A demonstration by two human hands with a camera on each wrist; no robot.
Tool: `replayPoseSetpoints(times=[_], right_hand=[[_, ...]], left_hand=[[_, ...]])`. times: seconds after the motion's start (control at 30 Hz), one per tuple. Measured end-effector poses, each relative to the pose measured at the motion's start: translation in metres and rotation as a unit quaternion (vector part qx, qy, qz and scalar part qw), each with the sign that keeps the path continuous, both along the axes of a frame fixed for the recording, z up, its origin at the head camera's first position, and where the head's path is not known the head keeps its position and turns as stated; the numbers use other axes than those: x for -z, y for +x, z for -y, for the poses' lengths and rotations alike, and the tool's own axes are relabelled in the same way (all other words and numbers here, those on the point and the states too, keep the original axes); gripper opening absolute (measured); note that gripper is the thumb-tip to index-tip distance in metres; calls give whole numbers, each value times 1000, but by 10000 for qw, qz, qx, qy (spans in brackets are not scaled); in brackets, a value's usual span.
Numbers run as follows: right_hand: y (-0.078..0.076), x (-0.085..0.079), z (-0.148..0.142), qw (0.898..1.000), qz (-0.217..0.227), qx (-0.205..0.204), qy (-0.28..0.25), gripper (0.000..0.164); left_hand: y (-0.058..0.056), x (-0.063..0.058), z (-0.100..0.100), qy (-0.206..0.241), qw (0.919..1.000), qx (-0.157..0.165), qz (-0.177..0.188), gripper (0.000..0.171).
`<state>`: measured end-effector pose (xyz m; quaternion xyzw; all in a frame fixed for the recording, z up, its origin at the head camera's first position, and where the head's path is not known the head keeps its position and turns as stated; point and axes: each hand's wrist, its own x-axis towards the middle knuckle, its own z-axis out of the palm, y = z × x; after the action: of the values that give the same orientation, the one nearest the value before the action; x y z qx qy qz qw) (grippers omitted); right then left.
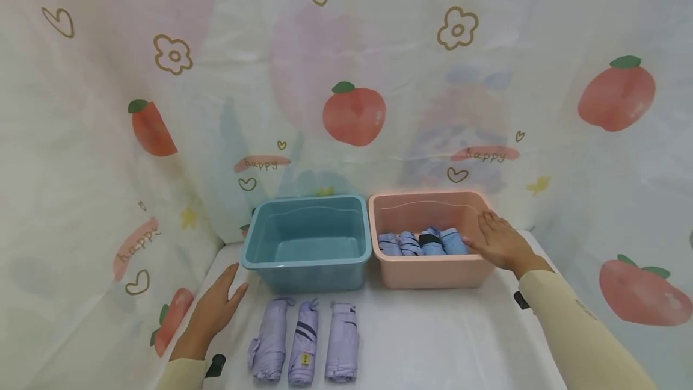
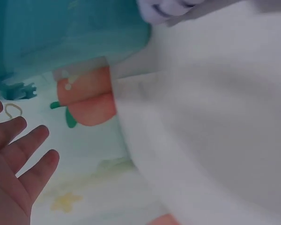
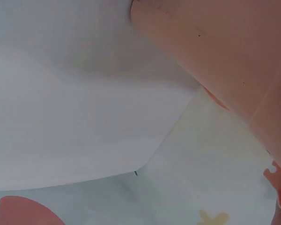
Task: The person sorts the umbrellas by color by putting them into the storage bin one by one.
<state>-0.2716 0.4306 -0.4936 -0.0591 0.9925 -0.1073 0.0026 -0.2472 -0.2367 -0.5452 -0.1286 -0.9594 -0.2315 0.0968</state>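
My left hand (image 1: 213, 307), fingers extended, is beside the front left corner of the teal bin (image 1: 305, 275); the left wrist view shows its spread fingers (image 2: 35, 145) under the bin's rim. At the right side of the pink bin (image 1: 433, 272) is my right hand (image 1: 503, 242), its fingers straight over the rim; contact is hard to tell. Several rolled blue and lilac folded umbrellas (image 1: 432, 242) lie in a row inside the pink bin. Three lilac folded umbrellas, a left one (image 1: 271, 342), a middle one (image 1: 304, 339) and a right one (image 1: 342, 342), lie before the teal bin.
Both bins stand side by side at the back of a white-covered table (image 1: 433, 336). Behind and around it hangs a pale curtain (image 1: 400, 59) printed with fruit, hearts and flowers. The table's edge (image 3: 75, 183) shows in the right wrist view.
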Motion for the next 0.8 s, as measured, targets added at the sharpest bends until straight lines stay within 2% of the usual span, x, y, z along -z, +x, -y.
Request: replayPoseSetpoints(times=[0.13, 0.3, 0.4, 0.53, 0.67, 0.8], right_hand=[[-1, 2, 0, 10000, -76, -27, -7, 100], [0, 2, 1, 9999, -156, -65, -34, 97], [0, 1, 2, 9998, -186, -46, -6, 96], [0, 0, 2, 9997, -243, -4, -23, 94], [1, 0, 3, 9999, -166, 47, -18, 99], [1, 0, 3, 9999, -117, 26, 69, 101]], left_hand=[[11, 22, 2, 114, 9997, -99, 182, 59], [23, 47, -2, 290, 9970, -138, 706, 47], [30, 55, -7, 430, 9935, -171, 1043, 42], [38, 62, -15, 588, 9893, -225, 1318, 40], [44, 74, -20, 917, 9847, -210, 1469, 39], [49, 84, -25, 1070, 9810, -39, 1616, 45]])
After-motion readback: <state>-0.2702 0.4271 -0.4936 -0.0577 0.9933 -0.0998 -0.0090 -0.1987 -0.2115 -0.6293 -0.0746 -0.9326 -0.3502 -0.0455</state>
